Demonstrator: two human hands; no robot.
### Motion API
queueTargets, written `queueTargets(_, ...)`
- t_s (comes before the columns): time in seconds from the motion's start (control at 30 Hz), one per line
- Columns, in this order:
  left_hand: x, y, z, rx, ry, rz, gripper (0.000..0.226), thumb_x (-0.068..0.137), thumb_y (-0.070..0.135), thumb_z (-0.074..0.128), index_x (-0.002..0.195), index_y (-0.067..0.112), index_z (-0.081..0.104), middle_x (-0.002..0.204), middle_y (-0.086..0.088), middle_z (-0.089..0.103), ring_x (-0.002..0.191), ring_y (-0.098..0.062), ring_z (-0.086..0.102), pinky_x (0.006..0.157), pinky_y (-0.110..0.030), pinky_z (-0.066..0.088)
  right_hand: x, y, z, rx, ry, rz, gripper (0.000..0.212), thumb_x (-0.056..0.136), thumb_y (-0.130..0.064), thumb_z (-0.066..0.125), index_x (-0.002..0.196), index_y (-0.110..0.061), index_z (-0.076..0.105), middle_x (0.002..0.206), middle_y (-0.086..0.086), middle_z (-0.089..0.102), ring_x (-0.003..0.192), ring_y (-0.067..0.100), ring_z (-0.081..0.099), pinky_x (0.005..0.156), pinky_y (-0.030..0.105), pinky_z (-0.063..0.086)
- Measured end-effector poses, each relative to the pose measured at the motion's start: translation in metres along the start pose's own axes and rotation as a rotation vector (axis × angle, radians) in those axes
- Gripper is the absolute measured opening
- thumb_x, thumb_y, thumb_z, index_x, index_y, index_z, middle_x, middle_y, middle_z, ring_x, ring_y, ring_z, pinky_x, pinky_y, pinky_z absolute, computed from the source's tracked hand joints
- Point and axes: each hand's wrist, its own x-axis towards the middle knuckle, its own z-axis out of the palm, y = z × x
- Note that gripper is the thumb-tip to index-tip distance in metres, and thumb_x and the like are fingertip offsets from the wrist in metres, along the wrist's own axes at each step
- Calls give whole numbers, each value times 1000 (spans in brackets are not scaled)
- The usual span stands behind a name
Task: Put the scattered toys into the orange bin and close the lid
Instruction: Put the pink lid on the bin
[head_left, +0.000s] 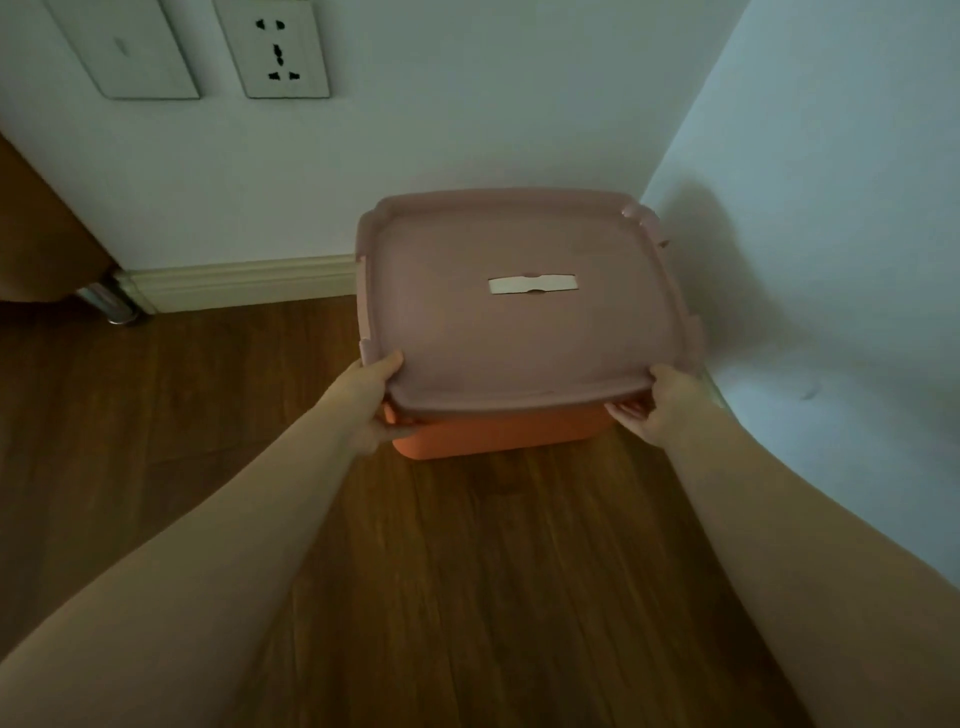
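Observation:
The orange bin (498, 434) stands on the wooden floor in the corner of two walls. A dusty-pink lid (514, 332) with a white label in its middle lies on top of it and hides the inside. My left hand (371, 400) grips the lid's near left corner, thumb on top and fingers under the rim. My right hand (660, 405) grips the near right corner the same way. No toys are in sight.
White walls close in behind the bin and to its right (831, 260). A baseboard (239, 283) runs along the back wall. A brown furniture piece with a metal leg (109, 304) stands at far left. A wall socket (272, 49) sits above.

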Motion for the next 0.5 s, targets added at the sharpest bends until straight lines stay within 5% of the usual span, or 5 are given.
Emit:
queueTargets(0.07, 9, 1, 27, 0, 15, 3, 38, 91, 26, 57, 126, 22, 44, 110, -7, 53, 85, -25, 52, 54, -49, 50, 12, -12, -10, 36, -15, -18, 43, 95, -16, 51, 136, -14, 37, 138, 18, 40, 123, 34, 45, 85, 46, 50)
queueTargets(0.27, 34, 15, 71, -6, 57, -24, 42, 89, 31, 57, 128, 22, 43, 117, -6, 51, 93, -28, 51, 52, -51, 49, 33, -49, -6, -21, -6, 2, 53, 92, -28, 56, 137, -20, 31, 137, 16, 36, 118, 38, 45, 54, 46, 51)
queueTargets(0.4, 51, 29, 91, -36, 68, -40, 41, 90, 31, 56, 128, 21, 43, 121, -5, 51, 102, -30, 48, 70, -62, 47, 53, -68, 2, -31, -36, 20, 59, 89, -34, 57, 140, -18, 30, 136, 16, 36, 118, 37, 44, 51, 47, 51)
queueTargets(0.5, 62, 42, 111, -65, 64, -48, 33, 90, 31, 54, 120, 21, 45, 104, -4, 54, 87, -28, 51, 74, -62, 42, 67, -82, 8, -2, -66, -8, 61, 88, -37, 57, 140, -18, 31, 134, 15, 39, 110, 35, 48, 54, 46, 53)
